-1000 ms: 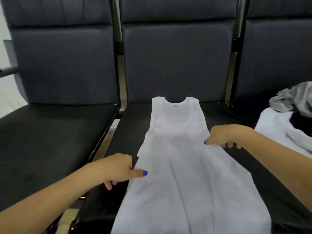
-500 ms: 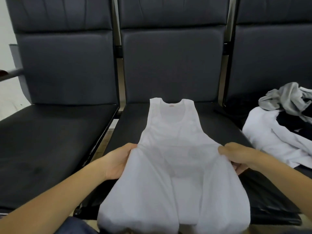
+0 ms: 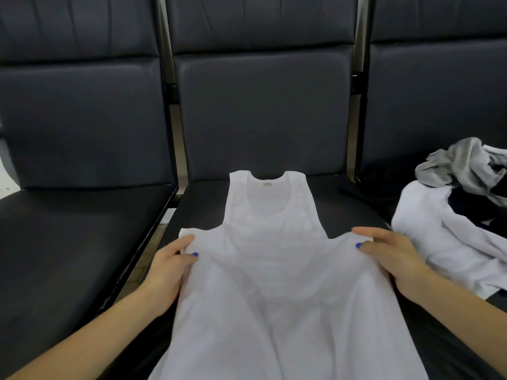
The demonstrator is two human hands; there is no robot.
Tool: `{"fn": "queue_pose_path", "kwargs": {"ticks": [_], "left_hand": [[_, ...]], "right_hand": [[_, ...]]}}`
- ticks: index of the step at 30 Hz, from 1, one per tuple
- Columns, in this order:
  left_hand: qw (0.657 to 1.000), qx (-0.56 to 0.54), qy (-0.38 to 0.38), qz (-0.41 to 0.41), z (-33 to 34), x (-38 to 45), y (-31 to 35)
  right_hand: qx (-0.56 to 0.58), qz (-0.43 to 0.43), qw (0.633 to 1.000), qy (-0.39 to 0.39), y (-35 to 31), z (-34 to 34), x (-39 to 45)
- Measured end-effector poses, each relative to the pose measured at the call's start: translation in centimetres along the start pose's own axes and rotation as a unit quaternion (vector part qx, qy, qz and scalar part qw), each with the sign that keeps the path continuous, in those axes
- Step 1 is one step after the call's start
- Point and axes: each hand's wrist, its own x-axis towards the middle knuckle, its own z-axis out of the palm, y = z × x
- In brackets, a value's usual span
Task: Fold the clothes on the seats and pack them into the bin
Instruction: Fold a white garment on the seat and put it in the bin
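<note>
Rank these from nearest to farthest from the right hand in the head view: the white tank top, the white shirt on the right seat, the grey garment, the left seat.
1. white tank top: gripped by the right hand at its side edge, middle seat.
2. white shirt: just right of the hand.
3. grey garment: farther back right.
4. left seat: across, far left.

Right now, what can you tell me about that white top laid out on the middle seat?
The white tank top is sleeveless, with a scooped neckline and a small pinkish label inside the collar. The fabric looks thin, soft and slightly sheer. It lies face up on the middle seat, straps toward the backrest, its lower part spilling over the front edge toward the camera, with loose wrinkles. The left hand pinches its left side below the armhole, and the right hand holds the right side likewise. It lies apart from the clothes heaped on the next seat.
</note>
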Motion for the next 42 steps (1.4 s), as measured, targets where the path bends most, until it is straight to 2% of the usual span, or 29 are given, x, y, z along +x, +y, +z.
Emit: {"fn": "queue_pose_path", "kwargs": {"ticks": [4, 7, 9, 10, 11, 13, 15, 18, 19, 21, 23, 24, 26, 28, 32, 34, 36, 39, 42], "left_hand": [[0.977, 0.169, 0.043, 0.123, -1.3, 0.1, 0.1], [0.944, 0.293, 0.044, 0.145, -1.9, 0.3, 0.0], [0.880, 0.434, 0.060, 0.184, -1.8, -0.5, -0.2], [0.841, 0.484, 0.051, 0.237, -1.7, -1.2, -0.4], [0.810, 0.516, 0.009, 0.279, -1.3, -2.2, -0.6], [0.769, 0.563, -0.084, 0.291, -0.3, -4.2, -1.2], [0.727, 0.622, -0.146, 0.252, 0.3, -5.4, -2.3], [0.684, 0.673, -0.183, 0.214, 0.3, -6.6, -3.9], [0.677, 0.683, -0.180, 0.209, 0.1, -6.7, -4.3], [0.673, 0.692, -0.164, 0.203, -0.3, -6.4, -4.7], [0.662, 0.703, -0.165, 0.200, -0.6, -6.2, -4.8], [0.658, 0.708, -0.169, 0.196, -0.7, -6.2, -4.8], [0.654, 0.710, -0.180, 0.190, -0.6, -6.1, -4.7], [0.645, 0.716, -0.191, 0.189, -0.6, -6.1, -4.4], [0.616, 0.736, -0.200, 0.197, -1.4, -5.5, -3.4], [0.614, 0.736, -0.205, 0.197, -2.0, -5.3, -3.2], [0.614, 0.737, -0.205, 0.196, -2.4, -5.3, -3.2], [0.605, 0.747, -0.190, 0.199, -2.5, -5.4, -3.3], [0.610, 0.747, -0.183, 0.189, -2.6, -5.6, -3.0]], "right_hand": [[-0.137, -0.054, 0.988, 0.047, 0.6, -0.4, 1.1], [-0.100, -0.011, 0.993, 0.054, 0.9, -0.7, 1.9], [-0.114, -0.011, 0.993, 0.030, 1.1, -0.7, 2.1], [-0.131, -0.011, 0.991, 0.022, 1.2, -0.7, 2.2], [-0.150, -0.013, 0.988, 0.020, 1.3, -0.6, 2.1], [-0.190, -0.018, 0.981, 0.026, 1.5, -0.7, 1.9], [-0.205, -0.005, 0.979, 0.025, 1.5, -1.1, 1.4], [-0.219, 0.062, 0.974, -0.015, 1.3, -2.5, -0.1], [-0.265, 0.076, 0.961, -0.034, 1.0, -3.0, -0.8], [-0.399, 0.083, 0.910, -0.076, 0.8, -4.0, -2.1], [-0.508, 0.053, 0.853, -0.104, 0.9, -4.6, -2.7], [-0.531, 0.039, 0.840, -0.107, 1.1, -4.7, -2.9], [-0.530, 0.027, 0.842, -0.097, 1.7, -4.9, -3.0], [-0.503, 0.015, 0.860, -0.084, 2.1, -4.6, -3.2], [-0.322, 0.005, 0.947, -0.009, 2.2, -3.6, -2.7], [-0.254, 0.010, 0.966, 0.040, 2.2, -3.7, -2.0], [-0.284, -0.001, 0.955, 0.084, 2.5, -4.0, -1.6], [-0.352, -0.038, 0.930, 0.101, 2.5, -4.6, -1.7], [-0.474, -0.026, 0.876, 0.082, 2.2, -4.9, -2.2]]}}
